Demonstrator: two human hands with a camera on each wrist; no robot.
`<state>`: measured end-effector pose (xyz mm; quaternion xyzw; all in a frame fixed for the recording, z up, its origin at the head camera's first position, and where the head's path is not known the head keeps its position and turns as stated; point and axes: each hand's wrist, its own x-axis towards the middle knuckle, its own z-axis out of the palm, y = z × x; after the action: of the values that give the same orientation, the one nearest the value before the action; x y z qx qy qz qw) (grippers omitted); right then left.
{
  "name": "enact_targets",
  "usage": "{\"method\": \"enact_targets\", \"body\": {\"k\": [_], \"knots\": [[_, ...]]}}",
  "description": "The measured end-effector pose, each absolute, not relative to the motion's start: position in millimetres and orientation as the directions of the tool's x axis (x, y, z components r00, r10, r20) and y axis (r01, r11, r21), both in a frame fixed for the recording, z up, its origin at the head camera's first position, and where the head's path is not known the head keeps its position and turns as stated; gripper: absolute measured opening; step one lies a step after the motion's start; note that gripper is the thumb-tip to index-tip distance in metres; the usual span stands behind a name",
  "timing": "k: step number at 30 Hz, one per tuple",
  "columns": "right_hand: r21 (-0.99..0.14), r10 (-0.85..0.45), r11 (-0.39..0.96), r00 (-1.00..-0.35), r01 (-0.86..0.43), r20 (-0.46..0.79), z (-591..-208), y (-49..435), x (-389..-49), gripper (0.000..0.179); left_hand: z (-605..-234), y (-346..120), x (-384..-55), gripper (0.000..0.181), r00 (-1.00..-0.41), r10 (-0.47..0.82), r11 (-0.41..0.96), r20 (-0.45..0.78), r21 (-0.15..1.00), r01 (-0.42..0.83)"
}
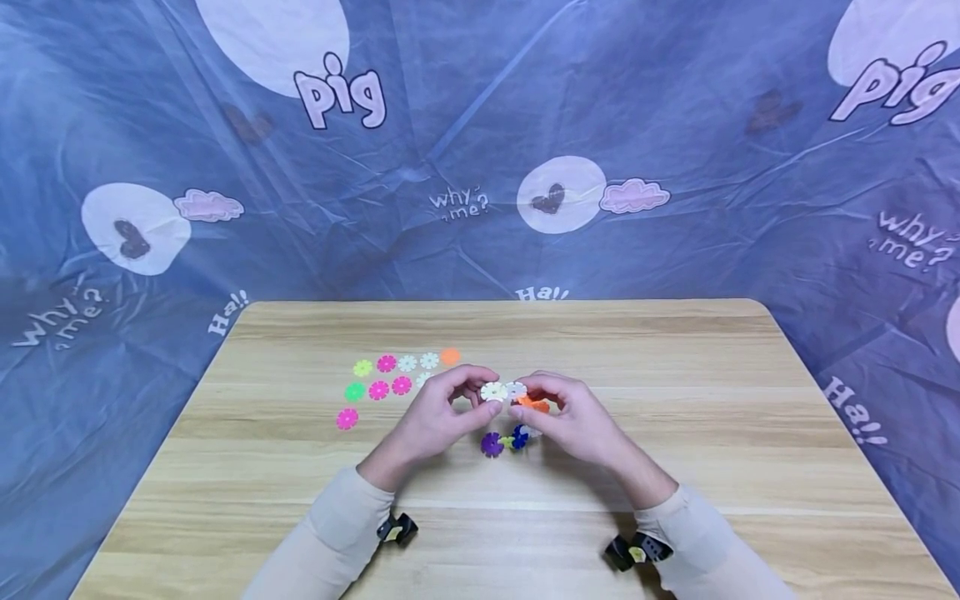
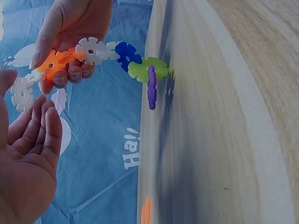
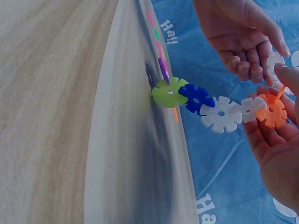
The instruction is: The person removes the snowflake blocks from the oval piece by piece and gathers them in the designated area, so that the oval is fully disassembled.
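Observation:
My left hand point(image 1: 442, 412) pinches a white snowflake disc point(image 1: 493, 392) between thumb and fingers, above the middle of the table. Beside it, my right hand point(image 1: 576, 417) grips orange snowflake discs point(image 3: 271, 111) in a linked chain. From the orange part the chain hangs down through white discs point(image 3: 221, 114), a blue disc point(image 3: 196, 98) and a yellow-green disc point(image 3: 169, 92) to a purple disc point(image 1: 492, 445) at its low end. Another white disc point(image 1: 516, 389) shows between the hands, next to the orange part. Fingers partly cover the joints there.
On the wooden table point(image 1: 225, 500), loose discs lie left of the hands: several pink discs point(image 1: 378, 390), a green disc point(image 1: 355, 391), a yellow disc point(image 1: 363, 367), pale discs point(image 1: 407, 362) and an orange disc point(image 1: 450, 356). A blue printed cloth point(image 1: 465, 125) hangs behind the table.

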<state>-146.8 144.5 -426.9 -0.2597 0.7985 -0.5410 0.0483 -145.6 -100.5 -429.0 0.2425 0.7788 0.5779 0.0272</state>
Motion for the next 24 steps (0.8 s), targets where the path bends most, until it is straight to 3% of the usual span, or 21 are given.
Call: {"method": "enact_targets", "body": {"k": [14, 24], "knots": [[-0.88, -0.465, 0.266, -0.852, -0.394, 0.241, -428.3, 145.3, -146.2, 0.021, -428.1, -94.9, -143.6, 0.025, -0.9, 0.416, 0.26, 0.13, 0.931, 0.255], [-0.863, -0.471, 0.238, -0.83, -0.446, 0.3, -431.0, 143.2, -144.6, 0.021, -428.2, -92.0, -143.1, 0.018, -0.904, 0.424, 0.193, 0.05, 0.97, 0.145]]}}
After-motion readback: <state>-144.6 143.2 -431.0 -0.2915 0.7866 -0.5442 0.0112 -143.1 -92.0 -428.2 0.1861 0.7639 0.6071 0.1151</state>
